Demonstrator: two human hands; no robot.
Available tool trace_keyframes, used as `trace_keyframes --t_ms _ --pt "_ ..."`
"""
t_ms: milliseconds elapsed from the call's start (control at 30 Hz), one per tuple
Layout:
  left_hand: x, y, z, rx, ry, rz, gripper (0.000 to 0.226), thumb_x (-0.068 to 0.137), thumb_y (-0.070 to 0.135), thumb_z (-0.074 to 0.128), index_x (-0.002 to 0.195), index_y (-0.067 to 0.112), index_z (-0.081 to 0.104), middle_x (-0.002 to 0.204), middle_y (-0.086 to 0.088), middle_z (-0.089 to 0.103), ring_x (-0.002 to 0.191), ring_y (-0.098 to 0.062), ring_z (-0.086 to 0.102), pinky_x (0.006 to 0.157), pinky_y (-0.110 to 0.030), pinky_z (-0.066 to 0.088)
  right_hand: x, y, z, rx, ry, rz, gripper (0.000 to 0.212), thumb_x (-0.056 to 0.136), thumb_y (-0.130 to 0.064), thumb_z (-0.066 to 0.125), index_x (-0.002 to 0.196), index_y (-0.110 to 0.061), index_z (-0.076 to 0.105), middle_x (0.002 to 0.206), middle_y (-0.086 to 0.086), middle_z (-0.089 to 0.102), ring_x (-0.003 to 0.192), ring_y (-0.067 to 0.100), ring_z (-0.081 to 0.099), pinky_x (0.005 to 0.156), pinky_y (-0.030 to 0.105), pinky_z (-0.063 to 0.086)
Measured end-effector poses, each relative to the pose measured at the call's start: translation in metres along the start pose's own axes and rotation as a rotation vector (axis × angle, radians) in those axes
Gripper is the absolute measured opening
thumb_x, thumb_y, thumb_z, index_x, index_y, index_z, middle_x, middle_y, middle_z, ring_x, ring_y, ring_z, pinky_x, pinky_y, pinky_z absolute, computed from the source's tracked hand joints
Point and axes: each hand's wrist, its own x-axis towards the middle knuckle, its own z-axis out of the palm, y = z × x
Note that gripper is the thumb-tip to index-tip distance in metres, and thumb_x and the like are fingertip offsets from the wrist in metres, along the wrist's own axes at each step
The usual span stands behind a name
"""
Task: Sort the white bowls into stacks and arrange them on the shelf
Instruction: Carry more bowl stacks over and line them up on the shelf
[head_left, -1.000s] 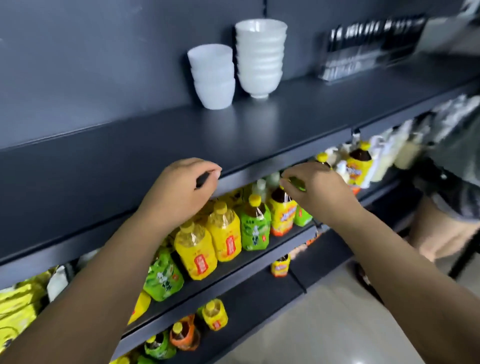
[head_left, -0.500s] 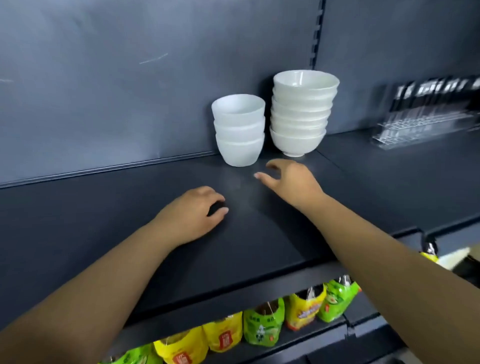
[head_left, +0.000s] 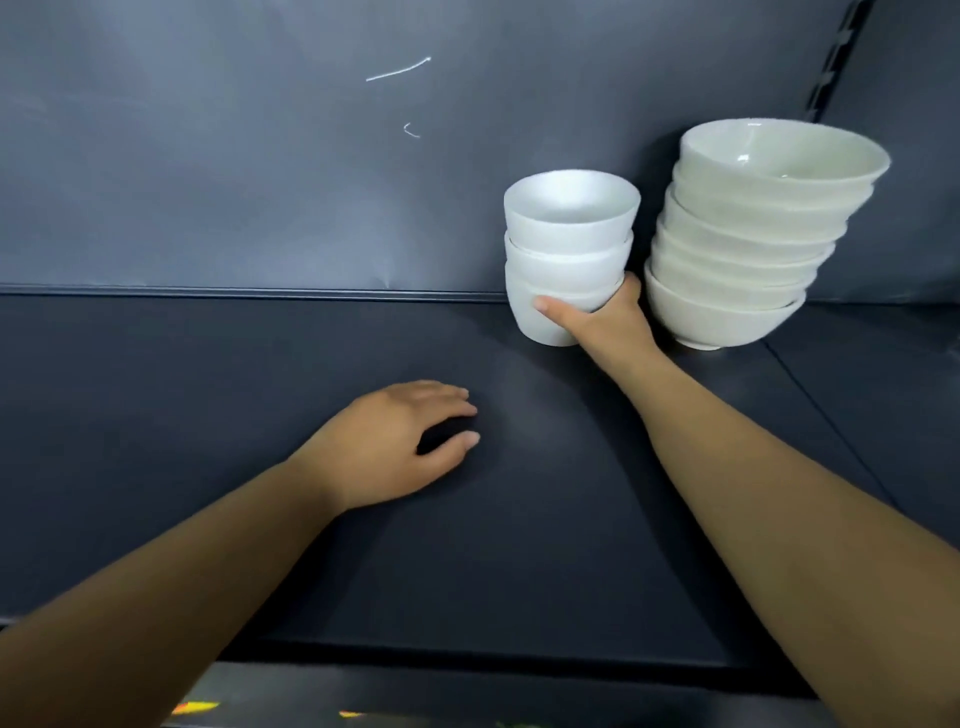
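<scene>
**Right hand takes hold of the small stack; placing it comes next**

Both piles already stand sorted by shape at the back of the dark grey shelf (head_left: 260, 395), in the right half of the frame. The small stack (head_left: 569, 244) of three straight-sided white bowls sits just left of the tall stack (head_left: 748, 244) of wider, rounded cream-white bowls. The step in hand looks like arranging, not sorting. The right hand (head_left: 608, 327) grips the lowest bowl of the small stack, with the thumb (head_left: 556, 307) laid across its front and the fingers wrapped round the far side. The left hand (head_left: 400, 441) rests low over the shelf at centre frame, its fingers (head_left: 457, 410) loosely curved and holding nothing.

The next move probably calls for sliding or lifting the small stack by its base bowl. Done one-handed, the upper two bowls could rock, so a level carry or a steadying left hand would help. The tall stack leans toward the right and should not be knocked.

The right hand's fingers are hidden behind the bowls. Whether the two stacks touch cannot be told, since the hand fills the gap. The bowl count in the tall stack is uncertain. It is also unclear whether the left palm actually presses on the shelf. Below the shelf's front edge, at the bottom of the frame, only yellow and orange slivers show. The dark grey back panel (head_left: 208, 156) bears two pale scratches.
</scene>
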Motion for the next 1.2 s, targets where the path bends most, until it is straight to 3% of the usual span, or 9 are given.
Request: trace_keyframes --t_ms 267,400,533,600,633,733,867,1000,1200 --pt "-0.005 0.003 -0.002 -0.073 0.006 -0.031 0.082 0.069 0.069 0.020 0.123 0.021 0.058 0.137 0.007 0.050 0.129 -0.005 0.040 0.101 -0.013 0.022 -0.010 -0.002 -0.010 0.046 -0.154 -0.032 0.087 0.064 -0.038 0.080 0.133 -0.017 0.032 0.118 -0.011 0.048 0.107 0.010 0.048 0.085 0.023 0.039" --pt "-0.008 0.005 -0.002 -0.087 0.008 -0.021 0.084 0.070 0.067 0.018 0.125 0.017 0.057 0.136 0.002 0.052 0.128 -0.009 0.043 0.100 -0.010 0.021 -0.027 -0.002 -0.014 -0.004 -0.280 -0.066 0.085 0.066 -0.036 0.079 0.135 -0.015 0.032 0.126 -0.008 0.047 0.116 0.010 0.047 0.088 0.023 0.039" --pt "-0.010 0.000 -0.001 -0.185 0.048 -0.102 0.089 0.075 0.077 0.027 0.140 0.016 0.037 0.144 0.000 0.042 0.132 -0.013 0.038 0.104 -0.014 0.022 -0.056 -0.007 -0.024 -0.047 -0.415 -0.129 0.092 0.059 -0.039 0.082 0.134 -0.017 0.033 0.127 -0.012 0.047 0.118 0.007 0.046 0.094 0.019 0.040" --pt "-0.010 0.004 -0.003 -0.416 0.043 -0.102 0.087 0.076 0.074 0.042 0.144 0.023 0.026 0.145 0.010 0.038 0.130 0.000 0.037 0.108 -0.018 0.028 -0.075 -0.011 -0.030 -0.042 -0.480 -0.167 0.082 0.062 -0.035 0.079 0.129 -0.022 0.033 0.121 -0.017 0.048 0.113 0.001 0.046 0.087 0.008 0.041" --pt "-0.011 0.009 -0.002 -0.529 0.059 -0.076 0.079 0.076 0.067 0.049 0.141 0.027 0.027 0.138 0.020 0.040 0.123 0.013 0.038 0.103 -0.011 0.031 -0.085 -0.012 -0.032 -0.044 -0.510 -0.182 0.083 0.063 -0.035 0.077 0.131 -0.023 0.032 0.122 -0.017 0.047 0.113 0.001 0.045 0.085 0.006 0.041" --pt "-0.015 0.025 0.000 -0.755 0.129 -0.055 0.079 0.069 0.057 0.057 0.135 0.029 0.023 0.123 0.033 0.037 0.105 0.031 0.037 0.086 0.004 0.031 -0.107 -0.011 -0.032 -0.050 -0.581 -0.208 0.100 0.055 -0.047 0.083 0.136 -0.024 0.028 0.131 -0.014 0.046 0.119 -0.001 0.045 0.091 0.012 0.041" --pt "-0.026 0.035 0.002 -0.940 0.150 -0.037 0.092 0.057 0.068 0.063 0.132 0.034 0.022 0.129 0.026 0.039 0.115 0.021 0.039 0.093 -0.005 0.036 -0.128 -0.009 -0.039 0.001 -0.620 -0.192 0.102 0.059 -0.052 0.077 0.140 -0.028 0.020 0.126 -0.025 0.040 0.109 -0.016 0.040 0.085 -0.002 0.037" --pt "-0.028 0.038 0.004 -1.148 0.183 -0.079 0.094 0.044 0.078 0.070 0.123 0.044 0.029 0.134 0.017 0.045 0.127 -0.003 0.043 0.108 -0.034 0.034 -0.137 -0.016 -0.037 0.128 -0.561 -0.251 0.103 0.047 -0.063 0.071 0.131 -0.039 0.017 0.119 -0.035 0.034 0.101 -0.030 0.038 0.082 -0.004 0.035" --pt "-0.025 0.051 0.006 -1.232 0.257 -0.084 0.107 0.045 0.076 0.070 0.132 0.033 0.026 0.140 0.006 0.042 0.129 -0.009 0.042 0.110 -0.038 0.033 -0.138 -0.025 -0.017 0.407 -0.427 -0.297 0.105 0.038 -0.075 0.071 0.122 -0.033 0.026 0.122 -0.018 0.045 0.103 -0.018 0.051 0.082 0.006 0.042"
